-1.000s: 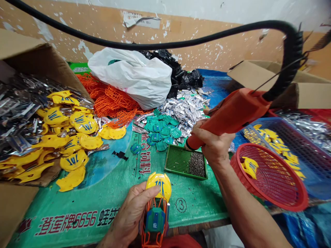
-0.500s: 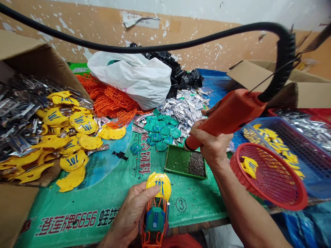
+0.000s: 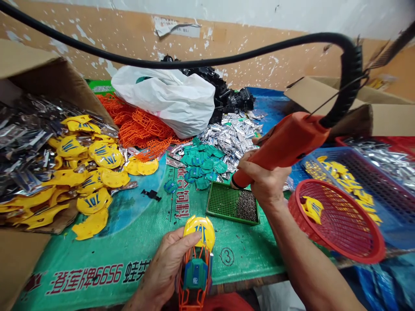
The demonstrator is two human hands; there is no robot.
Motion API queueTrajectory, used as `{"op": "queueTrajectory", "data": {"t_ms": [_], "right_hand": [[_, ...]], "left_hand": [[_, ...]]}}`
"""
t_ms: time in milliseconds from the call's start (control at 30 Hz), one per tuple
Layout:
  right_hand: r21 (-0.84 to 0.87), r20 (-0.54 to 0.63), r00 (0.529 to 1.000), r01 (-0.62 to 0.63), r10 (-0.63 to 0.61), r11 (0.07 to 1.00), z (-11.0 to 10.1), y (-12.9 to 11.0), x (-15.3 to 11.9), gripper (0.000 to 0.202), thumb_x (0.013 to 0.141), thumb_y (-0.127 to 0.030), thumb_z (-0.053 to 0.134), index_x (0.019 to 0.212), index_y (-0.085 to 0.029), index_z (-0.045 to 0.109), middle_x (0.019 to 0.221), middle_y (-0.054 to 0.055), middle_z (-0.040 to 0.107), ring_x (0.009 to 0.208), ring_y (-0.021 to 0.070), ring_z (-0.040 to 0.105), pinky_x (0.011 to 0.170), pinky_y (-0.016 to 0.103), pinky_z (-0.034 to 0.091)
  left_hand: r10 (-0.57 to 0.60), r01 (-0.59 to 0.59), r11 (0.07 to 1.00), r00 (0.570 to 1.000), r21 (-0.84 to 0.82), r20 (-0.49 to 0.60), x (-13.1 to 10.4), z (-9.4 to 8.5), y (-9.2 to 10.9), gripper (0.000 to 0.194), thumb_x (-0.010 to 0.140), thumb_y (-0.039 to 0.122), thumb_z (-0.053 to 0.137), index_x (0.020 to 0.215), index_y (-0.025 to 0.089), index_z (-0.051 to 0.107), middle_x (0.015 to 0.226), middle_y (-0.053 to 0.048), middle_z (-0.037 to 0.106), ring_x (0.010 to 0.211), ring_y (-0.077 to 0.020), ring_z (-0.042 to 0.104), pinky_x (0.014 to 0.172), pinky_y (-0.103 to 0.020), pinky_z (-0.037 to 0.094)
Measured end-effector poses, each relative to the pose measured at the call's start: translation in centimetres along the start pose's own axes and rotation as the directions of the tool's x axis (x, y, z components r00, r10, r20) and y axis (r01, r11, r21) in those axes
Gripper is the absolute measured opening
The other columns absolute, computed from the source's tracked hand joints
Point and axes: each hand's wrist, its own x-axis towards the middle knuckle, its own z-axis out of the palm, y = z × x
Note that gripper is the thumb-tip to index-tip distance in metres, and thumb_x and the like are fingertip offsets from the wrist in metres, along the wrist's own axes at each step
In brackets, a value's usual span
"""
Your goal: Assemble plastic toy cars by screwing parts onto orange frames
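My left hand (image 3: 165,263) is closed around a toy car body (image 3: 195,274) at the table's front edge. The body has a yellow front, an orange frame and a green middle piece; my thumb lies on the yellow part. My right hand (image 3: 267,181) grips a red electric screwdriver (image 3: 285,142), its nose pointing down and left. The screwdriver's tip is over a green tray (image 3: 223,203) and its bit cannot be made out. Small dark screws (image 3: 247,206) lie heaped in the tray's right side.
Yellow shells (image 3: 94,201) and silver parts spill from a carton at left. Orange frames (image 3: 145,129), a white bag (image 3: 165,95), green pieces (image 3: 204,162) and silver strips (image 3: 233,136) lie behind. At right stands a red basket (image 3: 343,216) beside a blue crate (image 3: 350,155). A black cable (image 3: 201,63) crosses overhead.
The screwdriver's back end and its cable have shifted slightly left. Both hands keep their holds, and the toy car body stays almost in place.
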Motion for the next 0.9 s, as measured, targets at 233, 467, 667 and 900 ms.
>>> {"op": "queueTrajectory", "data": {"t_ms": [233,467,667,900], "right_hand": [[0.080,-0.021,1.000,-0.016,0.018,0.997,-0.2,-1.4,0.5,0.029,0.057,-0.016,0.074,0.083,-0.022,0.063,0.067,-0.004,0.061,0.058,0.0149,0.057,0.063,0.036,0.048],[0.350,0.130,0.983,-0.164,0.126,0.922,-0.2,-7.0,-1.4,0.037,0.061,-0.012,0.068,0.097,-0.024,0.065,0.062,-0.002,0.059,0.057,0.0160,0.055,0.060,0.035,0.047],[0.379,0.346,0.925,-0.290,0.156,0.879,0.2,-8.6,-4.3,0.051,0.068,-0.025,0.077,0.115,-0.025,0.057,0.075,-0.001,0.062,0.072,0.0164,0.058,0.074,0.035,0.051],[0.372,0.377,0.915,-0.291,0.142,0.882,1.0,-8.0,-5.4,0.047,0.072,-0.027,0.075,0.116,-0.029,0.057,0.075,-0.003,0.062,0.069,0.0151,0.056,0.070,0.033,0.050]], "left_hand": [[0.010,-0.010,1.000,1.000,-0.003,-0.013,0.4,0.1,-0.3,0.029,0.071,0.034,0.075,0.089,0.012,0.072,0.066,-0.005,0.070,0.051,-0.0101,0.059,0.051,-0.019,0.047],[0.039,-0.041,0.999,0.999,-0.036,-0.038,0.3,0.8,-0.1,0.026,0.065,0.031,0.077,0.078,0.009,0.072,0.059,-0.004,0.068,0.046,-0.0088,0.055,0.046,-0.018,0.043],[0.062,-0.064,0.994,0.998,-0.092,-0.019,0.1,0.7,-0.3,0.022,0.064,0.028,0.077,0.075,0.009,0.072,0.062,-0.004,0.069,0.051,-0.0109,0.060,0.049,-0.019,0.046],[0.066,-0.062,0.984,0.998,-0.167,0.022,0.1,0.6,-0.1,0.022,0.064,0.026,0.077,0.078,0.010,0.070,0.061,-0.002,0.067,0.050,-0.0096,0.059,0.051,-0.019,0.047]]}}
